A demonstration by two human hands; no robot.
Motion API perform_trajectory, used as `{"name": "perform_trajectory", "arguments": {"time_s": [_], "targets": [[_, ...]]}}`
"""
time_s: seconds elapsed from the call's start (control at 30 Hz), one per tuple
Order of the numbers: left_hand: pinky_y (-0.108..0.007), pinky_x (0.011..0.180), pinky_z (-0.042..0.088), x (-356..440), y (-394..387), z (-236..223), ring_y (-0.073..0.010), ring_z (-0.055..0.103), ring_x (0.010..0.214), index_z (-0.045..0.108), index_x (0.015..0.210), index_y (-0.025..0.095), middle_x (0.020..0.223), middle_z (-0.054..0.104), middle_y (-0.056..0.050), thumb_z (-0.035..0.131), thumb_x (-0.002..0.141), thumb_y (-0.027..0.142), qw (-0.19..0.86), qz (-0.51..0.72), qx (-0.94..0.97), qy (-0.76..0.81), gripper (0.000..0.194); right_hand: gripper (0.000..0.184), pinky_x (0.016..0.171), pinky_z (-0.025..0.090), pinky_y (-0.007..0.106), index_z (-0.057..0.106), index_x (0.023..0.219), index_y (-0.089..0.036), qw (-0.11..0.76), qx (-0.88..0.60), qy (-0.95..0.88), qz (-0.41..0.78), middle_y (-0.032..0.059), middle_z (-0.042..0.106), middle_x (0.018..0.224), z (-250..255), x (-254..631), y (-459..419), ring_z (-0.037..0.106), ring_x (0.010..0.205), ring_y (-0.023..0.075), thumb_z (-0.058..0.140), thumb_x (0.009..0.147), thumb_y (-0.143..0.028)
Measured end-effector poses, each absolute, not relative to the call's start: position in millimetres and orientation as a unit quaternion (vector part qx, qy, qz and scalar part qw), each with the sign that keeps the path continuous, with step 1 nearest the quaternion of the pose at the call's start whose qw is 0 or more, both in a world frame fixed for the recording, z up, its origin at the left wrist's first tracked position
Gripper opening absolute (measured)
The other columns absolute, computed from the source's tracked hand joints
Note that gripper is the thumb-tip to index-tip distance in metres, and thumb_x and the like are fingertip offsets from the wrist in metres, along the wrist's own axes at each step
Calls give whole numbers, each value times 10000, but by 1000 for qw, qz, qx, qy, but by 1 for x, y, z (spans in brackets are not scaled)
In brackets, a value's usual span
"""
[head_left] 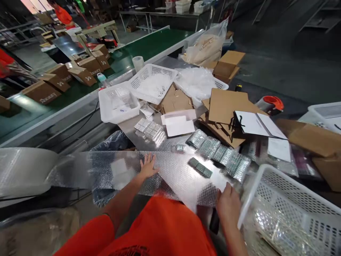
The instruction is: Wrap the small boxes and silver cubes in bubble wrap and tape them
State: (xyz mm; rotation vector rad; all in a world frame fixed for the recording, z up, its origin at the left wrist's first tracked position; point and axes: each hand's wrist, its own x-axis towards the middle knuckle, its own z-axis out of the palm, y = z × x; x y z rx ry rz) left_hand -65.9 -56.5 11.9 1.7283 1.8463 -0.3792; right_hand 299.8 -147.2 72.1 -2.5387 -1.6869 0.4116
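Observation:
My left hand (pixel 148 167) lies with spread fingers on a sheet of clear bubble wrap (pixel 170 167) stretched across the worktable. The sheet runs left to a large bubble wrap roll (pixel 25 170). At the sheet's right end, my right hand (pixel 229 201) has its fingers curled together at the edge of the wrap. Between the hands, nearer the right one, a short row of dark green, flat packets (pixel 199 167) rests on the wrap. Just beyond lies a row of bubble-wrapped bundles (pixel 218 151). Farther left is another group of wrapped pieces (pixel 151 129).
White baskets (pixel 119 115) stand at the back of the table, beside flattened cardboard (pixel 226 106) and an open white box (pixel 179 124). A large white basket (pixel 250 201) borders my right arm. Beyond, a green conveyor (pixel 128 53) carries brown boxes (pixel 41 91). An orange tape dispenser (pixel 274 103) sits right.

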Motion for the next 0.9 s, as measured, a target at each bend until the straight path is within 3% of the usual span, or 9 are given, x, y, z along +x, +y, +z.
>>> {"name": "perform_trajectory", "arguments": {"time_s": [0.13, 0.23, 0.37, 0.57, 0.67, 0.8, 0.9], "targets": [[-687, 1184, 101, -79, -44, 11, -404, -66, 1546, 106, 1628, 218, 1683, -78, -120, 630, 842, 554, 262, -158, 661, 685, 1003, 601, 894, 474, 506, 492, 1317, 86, 124, -835, -533, 59, 335, 611, 1158, 61, 299, -159, 603, 1068, 413, 289, 932, -328], [-659, 1198, 124, -93, -31, 9, -400, -48, 1548, 122, 1627, 233, 1688, -54, -120, 657, 836, 530, 251, -168, 657, 690, 999, 572, 891, 479, 478, 502, 1317, 40, 169, -857, -481, 78, 286, 632, 1115, 41, 300, -170, 606, 1049, 375, 284, 927, -318], [-663, 1194, 111, -112, -12, 6, -397, -47, 1549, 103, 1626, 258, 1687, -57, -120, 693, 816, 522, 243, -184, 675, 672, 1036, 502, 933, 465, 441, 511, 1313, -33, 162, -845, -503, 84, 228, 633, 1135, 17, 305, -169, 593, 1062, 331, 327, 900, -249], [-678, 1187, 86, -135, 11, 9, -387, -15, 1555, 105, 1624, 266, 1689, -61, -113, 716, 805, 522, 234, -210, 692, 650, 1053, 441, 954, 477, 419, 580, 1306, -122, 51, -768, -632, 88, 183, 639, 1241, 22, 308, -104, 580, 1113, 294, 374, 916, -133], [-677, 1188, 96, -141, 17, 14, -397, 29, 1552, 137, 1623, 254, 1692, -8, -117, 722, 810, 459, 223, -207, 702, 644, 1022, 537, 934, 510, 411, 525, 1428, -211, -35, -705, -698, 119, 155, 605, 1357, 32, 290, -70, 541, 1241, 297, 427, 914, -91], [-676, 1188, 107, -144, 18, 18, -385, 36, 1554, 152, 1621, 269, 1692, 9, -104, 703, 818, 408, 223, -204, 708, 638, 983, 756, 893, 548, 485, 377, 1530, -419, -116, -677, -714, 135, 131, 506, 1491, 39, 262, -48, 536, 1288, 322, 397, 900, -2], [-664, 1194, 111, -145, 18, 18, -356, 23, 1560, 144, 1621, 266, 1692, -4, -96, 708, 814, 385, 229, -209, 706, 637, 991, 765, 896, 533, 600, 374, 1526, -446, -148, -673, -714, 128, 153, 494, 1499, 39, 255, -46, 542, 1278, 350, 381, 909, 6]]}}
